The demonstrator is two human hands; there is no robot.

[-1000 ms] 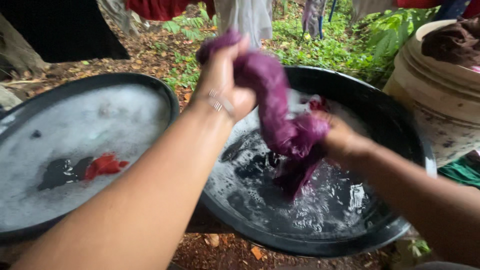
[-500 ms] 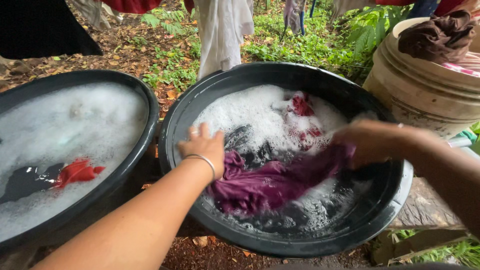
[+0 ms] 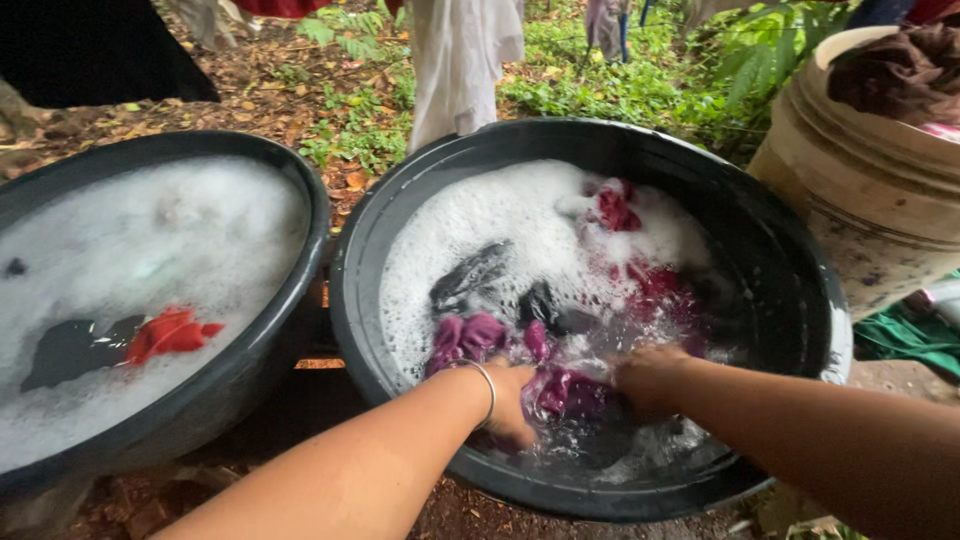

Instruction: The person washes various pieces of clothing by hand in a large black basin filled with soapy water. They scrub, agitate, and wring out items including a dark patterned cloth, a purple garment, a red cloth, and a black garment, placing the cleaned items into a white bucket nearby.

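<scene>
A purple garment [image 3: 560, 385] sits bunched in suds at 6 o'clock in a black washtub [image 3: 400, 215], squeezed between two hands so the water takes it. The left hand [image 3: 510, 405] and the right hand [image 3: 650, 380] both clench the cloth. At 9 o'clock, a second tub [image 3: 290, 190] soaks a red cloth [image 3: 170, 333].

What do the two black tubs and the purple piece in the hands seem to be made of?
The right tub and left tub look like moulded plastic: smooth, dull black walls with rolled rims. The purple piece looks like woven cloth, wet and crumpled into soft folds; the fibre cannot be told. The left hand and right hand press it into the foam.
</scene>
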